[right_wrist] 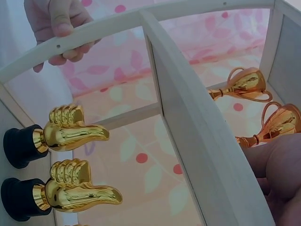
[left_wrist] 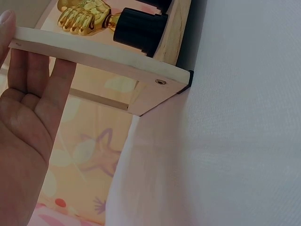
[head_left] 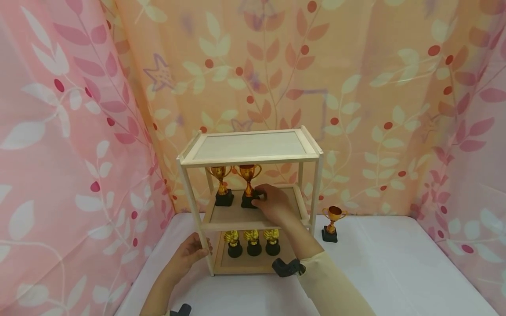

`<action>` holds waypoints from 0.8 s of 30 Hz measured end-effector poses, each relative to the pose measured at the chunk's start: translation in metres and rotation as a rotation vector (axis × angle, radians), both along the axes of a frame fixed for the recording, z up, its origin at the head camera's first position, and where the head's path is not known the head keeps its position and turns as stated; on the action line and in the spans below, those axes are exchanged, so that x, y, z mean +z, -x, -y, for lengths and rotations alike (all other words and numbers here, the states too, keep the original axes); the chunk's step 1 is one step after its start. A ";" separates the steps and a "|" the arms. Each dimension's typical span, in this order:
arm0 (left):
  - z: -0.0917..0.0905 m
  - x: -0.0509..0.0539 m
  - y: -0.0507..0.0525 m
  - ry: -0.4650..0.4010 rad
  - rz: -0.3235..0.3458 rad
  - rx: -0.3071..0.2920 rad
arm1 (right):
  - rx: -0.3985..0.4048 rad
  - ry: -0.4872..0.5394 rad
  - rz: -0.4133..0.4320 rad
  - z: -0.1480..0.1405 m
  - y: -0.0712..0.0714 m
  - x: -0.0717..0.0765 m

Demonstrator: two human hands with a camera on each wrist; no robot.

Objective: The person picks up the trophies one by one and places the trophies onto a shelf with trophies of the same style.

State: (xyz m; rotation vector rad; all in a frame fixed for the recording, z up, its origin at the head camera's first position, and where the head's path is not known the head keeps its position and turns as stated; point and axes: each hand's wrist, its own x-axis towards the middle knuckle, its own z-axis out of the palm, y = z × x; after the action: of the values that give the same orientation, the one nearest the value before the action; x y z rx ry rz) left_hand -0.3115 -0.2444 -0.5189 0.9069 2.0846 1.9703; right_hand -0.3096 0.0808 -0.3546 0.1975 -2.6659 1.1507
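Note:
A small white wooden three-tier rack (head_left: 261, 227) stands on the table. My left hand (head_left: 189, 253) holds its left front post (left_wrist: 108, 54), with the thumb on one side and fingers on the other. On the middle tier, my right hand (head_left: 274, 204) pinches a golden trophy cup (head_left: 248, 173) low down near its black base, which is at the tier surface. To its left stands a second golden trophy cup (head_left: 219, 173). On the bottom tier are three gold thumbs-up trophies (right_wrist: 84, 190) with round black bases. The right fingertips are partly hidden in the right wrist view.
Another golden trophy cup (head_left: 333, 215) stands on the white-covered table (head_left: 379, 263), right of the rack. Above the middle tier lies the rack's top tier (head_left: 249, 145). Patterned curtains (head_left: 253, 66) enclose the back and both sides.

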 end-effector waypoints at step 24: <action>0.001 0.000 0.002 -0.007 -0.014 -0.017 | -0.003 0.030 0.034 0.000 0.008 0.000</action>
State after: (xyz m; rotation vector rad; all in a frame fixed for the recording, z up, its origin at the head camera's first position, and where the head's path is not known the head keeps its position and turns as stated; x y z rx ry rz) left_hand -0.3135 -0.2452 -0.5188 0.9394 2.0721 1.9697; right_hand -0.3179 0.0810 -0.3547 0.1695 -2.6753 1.2028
